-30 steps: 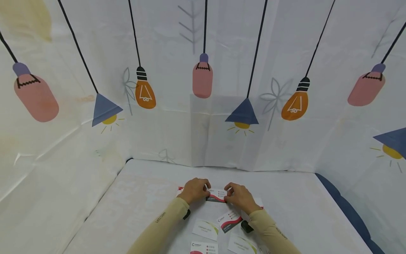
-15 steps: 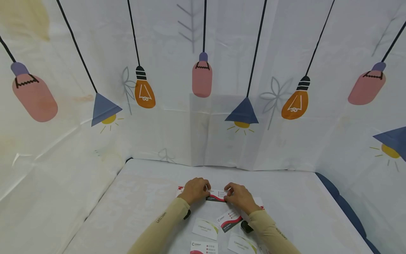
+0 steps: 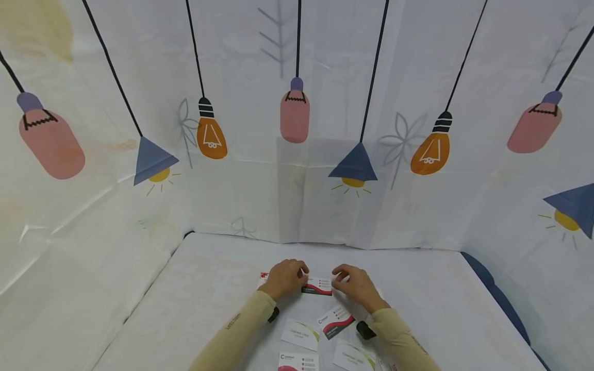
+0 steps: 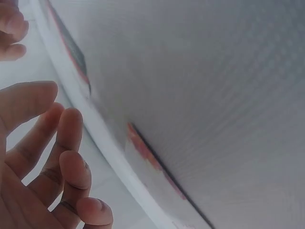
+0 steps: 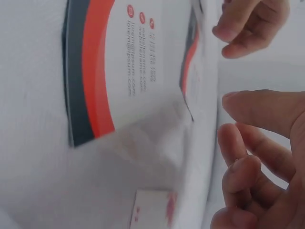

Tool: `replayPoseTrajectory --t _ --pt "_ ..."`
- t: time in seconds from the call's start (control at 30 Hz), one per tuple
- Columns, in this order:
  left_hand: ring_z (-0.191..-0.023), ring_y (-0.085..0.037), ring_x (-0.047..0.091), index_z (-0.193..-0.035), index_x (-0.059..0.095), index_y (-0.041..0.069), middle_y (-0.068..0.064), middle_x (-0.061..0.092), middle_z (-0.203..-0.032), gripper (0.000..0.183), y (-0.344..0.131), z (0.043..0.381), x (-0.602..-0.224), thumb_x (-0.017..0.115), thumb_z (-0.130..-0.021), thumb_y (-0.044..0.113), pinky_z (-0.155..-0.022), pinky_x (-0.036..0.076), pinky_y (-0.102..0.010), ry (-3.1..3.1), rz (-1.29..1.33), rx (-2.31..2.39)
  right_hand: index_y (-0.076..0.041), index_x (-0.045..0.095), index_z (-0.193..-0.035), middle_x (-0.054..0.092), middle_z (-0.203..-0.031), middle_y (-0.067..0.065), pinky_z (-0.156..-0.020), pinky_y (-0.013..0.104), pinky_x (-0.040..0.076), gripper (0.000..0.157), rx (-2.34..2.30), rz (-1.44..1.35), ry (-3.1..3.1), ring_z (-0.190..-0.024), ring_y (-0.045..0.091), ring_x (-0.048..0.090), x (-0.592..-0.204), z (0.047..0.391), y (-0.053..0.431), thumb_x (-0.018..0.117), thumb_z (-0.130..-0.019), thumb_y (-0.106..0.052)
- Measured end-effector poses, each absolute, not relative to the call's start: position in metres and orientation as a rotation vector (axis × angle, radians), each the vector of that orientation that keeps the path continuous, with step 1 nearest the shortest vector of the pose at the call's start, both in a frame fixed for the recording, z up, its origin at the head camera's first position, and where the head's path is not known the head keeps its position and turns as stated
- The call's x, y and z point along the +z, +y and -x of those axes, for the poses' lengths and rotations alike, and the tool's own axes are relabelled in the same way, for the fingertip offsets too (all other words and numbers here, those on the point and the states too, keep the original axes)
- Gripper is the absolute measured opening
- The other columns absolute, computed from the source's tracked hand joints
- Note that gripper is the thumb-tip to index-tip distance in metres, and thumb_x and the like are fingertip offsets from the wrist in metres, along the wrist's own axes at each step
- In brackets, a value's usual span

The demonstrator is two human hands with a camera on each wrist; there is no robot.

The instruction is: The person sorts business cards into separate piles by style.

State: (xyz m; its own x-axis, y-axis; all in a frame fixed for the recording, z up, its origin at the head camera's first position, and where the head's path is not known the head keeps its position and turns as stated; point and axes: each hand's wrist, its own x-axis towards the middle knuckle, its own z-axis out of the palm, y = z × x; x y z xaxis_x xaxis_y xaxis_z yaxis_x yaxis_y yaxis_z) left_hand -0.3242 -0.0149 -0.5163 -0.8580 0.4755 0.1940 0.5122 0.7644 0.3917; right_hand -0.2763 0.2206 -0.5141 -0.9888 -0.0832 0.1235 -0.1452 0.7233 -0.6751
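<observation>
A white business card (image 3: 318, 285) with a red and dark wave lies flat near the back of the white table, between the two hands. By its left edge is my left hand (image 3: 284, 279), fingers loosely bent; the left wrist view shows nothing between thumb and fingers (image 4: 71, 129). My right hand (image 3: 358, 286) hovers just off the card's right edge, with a gap between thumb and fingertips (image 5: 232, 143). Nearer the body lies a tilted card of the same design (image 3: 336, 322). A card with red decoration (image 3: 263, 277) is partly hidden behind the left hand.
Two white cards with green curves, one at left (image 3: 300, 334) and one at right (image 3: 355, 356), lie closer to the body. Another red-and-white card (image 3: 298, 361) is cut by the bottom edge. A printed sheet (image 3: 250, 201) stands as a wall behind the table (image 3: 209, 288).
My right hand has let go of the card's right edge and shifted slightly right. The card and my left hand stay almost where they were.
</observation>
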Motion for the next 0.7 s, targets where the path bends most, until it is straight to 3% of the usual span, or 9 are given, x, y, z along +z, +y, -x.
replayPoseTrajectory --t 0.43,0.7 --pt "-0.072 -0.005 0.055 -0.101 0.076 0.017 0.010 0.064 -0.081 0.015 -0.007 0.312 -0.513 0.075 -0.087 0.024 -0.063 0.045 -0.025 -2.818 0.856 -0.729 -0.013 0.073 -0.114 0.066 -0.092 -0.007 -0.064 0.031 0.047 0.027 1.165 -0.185 -2.843 -0.074 0.015 0.054 -0.504 0.263 0.242 0.079 -0.088 -0.016" --pt "-0.074 -0.006 0.053 -0.104 0.075 0.018 0.009 0.065 -0.083 0.020 0.006 0.311 -0.512 0.075 -0.087 0.028 -0.065 0.044 -0.024 -2.803 0.903 -0.711 -0.012 0.072 -0.116 0.067 -0.096 -0.004 -0.054 0.031 0.045 0.029 1.182 -0.204 -2.856 -0.070 0.017 0.053 -0.498 0.258 0.261 0.079 -0.088 -0.016"
